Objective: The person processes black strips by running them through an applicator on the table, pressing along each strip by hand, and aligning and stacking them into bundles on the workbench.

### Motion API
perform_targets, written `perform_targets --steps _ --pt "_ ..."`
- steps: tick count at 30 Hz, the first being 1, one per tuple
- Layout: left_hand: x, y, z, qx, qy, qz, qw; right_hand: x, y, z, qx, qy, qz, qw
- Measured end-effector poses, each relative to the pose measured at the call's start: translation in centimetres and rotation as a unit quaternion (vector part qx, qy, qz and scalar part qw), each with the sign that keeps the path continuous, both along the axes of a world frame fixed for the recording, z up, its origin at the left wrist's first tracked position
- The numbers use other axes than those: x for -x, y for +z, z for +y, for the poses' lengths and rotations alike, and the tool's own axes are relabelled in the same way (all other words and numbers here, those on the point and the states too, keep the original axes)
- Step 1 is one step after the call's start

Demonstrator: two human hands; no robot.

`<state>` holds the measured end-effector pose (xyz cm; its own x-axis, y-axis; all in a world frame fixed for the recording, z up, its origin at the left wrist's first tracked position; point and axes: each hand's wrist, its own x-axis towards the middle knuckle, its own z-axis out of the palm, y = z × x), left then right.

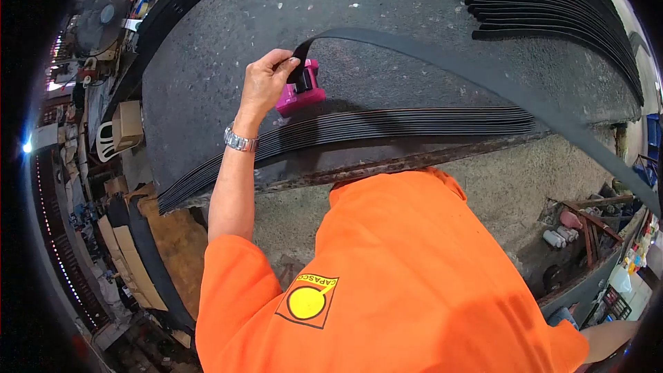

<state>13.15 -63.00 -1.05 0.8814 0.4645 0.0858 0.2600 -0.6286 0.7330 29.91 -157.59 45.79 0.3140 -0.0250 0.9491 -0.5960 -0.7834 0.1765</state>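
My left hand (268, 81), with a metal-banded watch on its wrist, pinches one end of a long, flat black strip (442, 63). The strip arches above the dark tabletop and runs down to the right edge of the view. Just beneath the hand sits a pink object with a black part (301, 97), partly hidden by the strip's end. A row of thin black strips (387, 123) lies side by side along the table's near edge. My right forearm (611, 340) shows at the lower right, but the hand is outside the frame.
More black strips (545, 10) lie on the far right of the table (228, 34). At left are a fan (103, 17), a cardboard box (128, 124) and clutter. On the floor at right, bottles (556, 237) stand near a rusty metal frame (590, 224).
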Motion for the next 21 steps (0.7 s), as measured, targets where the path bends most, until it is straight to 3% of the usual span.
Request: perform_targets --steps 8,16,21 --pt "0.7 -1.9 0.7 0.084 0.036 -0.034 0.995 2.4 -0.5 7.8 -0.018 -0.022 0.002 1.000" --pt "0.5 -4.6 -0.4 0.227 0.063 -0.106 0.966 3.7 0.3 6.4 -0.010 0.030 0.022 0.999" --pt "-1.7 -3.5 -2.7 0.339 0.104 -0.126 0.927 4.3 0.2 7.0 -0.010 0.045 0.033 0.998"
